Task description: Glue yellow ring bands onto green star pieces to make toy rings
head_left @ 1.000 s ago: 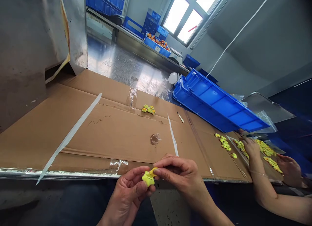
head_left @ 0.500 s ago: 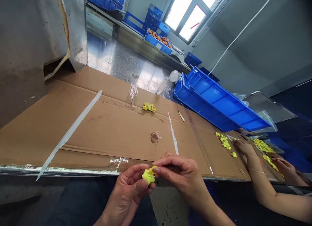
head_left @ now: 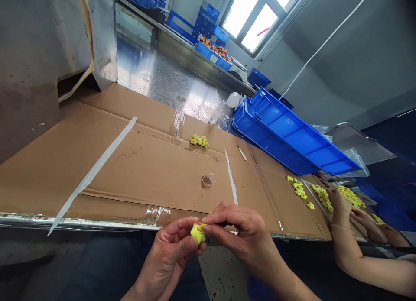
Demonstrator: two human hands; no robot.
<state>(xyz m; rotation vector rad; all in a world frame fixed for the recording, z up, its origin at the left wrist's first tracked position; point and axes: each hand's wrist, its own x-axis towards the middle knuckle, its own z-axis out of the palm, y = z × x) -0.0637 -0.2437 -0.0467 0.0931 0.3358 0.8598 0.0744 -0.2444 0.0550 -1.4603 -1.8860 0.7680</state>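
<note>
Both hands pinch one small yellow star-shaped plastic piece (head_left: 198, 232) just off the near edge of the counter (head_left: 81, 222): the left hand (head_left: 169, 257) grips it between thumb and fingertips from below, and the right hand (head_left: 242, 236) presses its thumb and forefinger on the orange bit at the piece's top. Compared with half a second ago, the piece sits turned more edge-on, so less of its star outline shows, and both hands have crept slightly up toward the counter's edge.

On the brown flattened cardboard sheet (head_left: 146, 171) that covers the counter, a small heap of yellow and orange pieces (head_left: 199, 140) lies near the far edge, unmoved. A long blue plastic crate (head_left: 292, 138) rests at the far right corner. Near the right edge, a co-worker's hand (head_left: 339, 203) now lies over the tray of yellow pieces (head_left: 321, 196), further in than before, while the loose scatter of yellow pieces (head_left: 299, 190) beside it lies as it did.
</note>
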